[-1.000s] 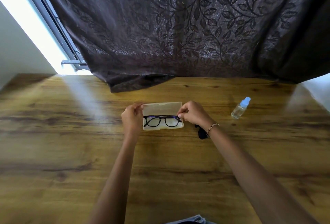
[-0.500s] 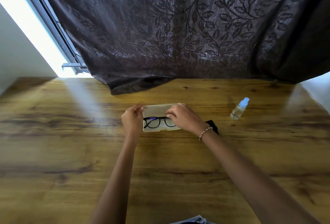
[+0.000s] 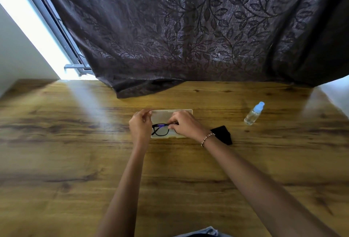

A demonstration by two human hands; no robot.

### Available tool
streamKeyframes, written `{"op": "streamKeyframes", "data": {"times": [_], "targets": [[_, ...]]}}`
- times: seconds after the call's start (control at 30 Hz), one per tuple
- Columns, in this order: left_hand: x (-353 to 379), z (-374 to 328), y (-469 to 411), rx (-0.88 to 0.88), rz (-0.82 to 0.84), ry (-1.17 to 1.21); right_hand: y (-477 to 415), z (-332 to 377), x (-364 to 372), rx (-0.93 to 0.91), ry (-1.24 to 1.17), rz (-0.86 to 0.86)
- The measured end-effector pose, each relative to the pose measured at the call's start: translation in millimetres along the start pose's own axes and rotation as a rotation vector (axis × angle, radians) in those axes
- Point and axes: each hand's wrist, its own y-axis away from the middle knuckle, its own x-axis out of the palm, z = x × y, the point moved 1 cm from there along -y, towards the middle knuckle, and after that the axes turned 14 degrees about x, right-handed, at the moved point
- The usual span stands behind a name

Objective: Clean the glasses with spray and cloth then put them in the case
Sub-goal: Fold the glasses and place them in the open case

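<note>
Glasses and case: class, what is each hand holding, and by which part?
The right hand pinches the glasses at the frame's top edge, near the bridge. The left hand grips the case at its left end.

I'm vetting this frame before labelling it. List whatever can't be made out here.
- Head view: right half of the black-framed glasses, hidden under the right hand pinching the frame.
- Head view: left end of the open translucent plastic case, behind the left hand holding its lid corner.
- Head view: part of the black cloth, behind the right wrist.
- Head view: liquid level in the clear blue-capped spray bottle, too small.
</note>
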Motion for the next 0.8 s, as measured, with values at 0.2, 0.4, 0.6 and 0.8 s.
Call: {"op": "streamKeyframes", "data": {"times": [0.2, 0.4, 0.6, 0.8], "targets": [[-1.0, -1.0, 0.1, -0.003, -0.009, 0.003, -0.7, -1.1, 5.0, 0.015, 0.028, -0.006], [-0.5, 3.2, -0.5, -0.049, 0.007, 0.036, 4.5, -2.9, 0.4, 0.011, -0.081, -0.065], [-2.3, 5.7, -3.2, -0.077, 0.034, 0.040, 14.2, -19.6, -14.0, 0.032, -0.132, -0.099], [-0.8, 6.4, -5.9, -0.120, 0.059, 0.087, 24.9, -55.9, -30.5, 0.127, -0.164, -0.158]]}}
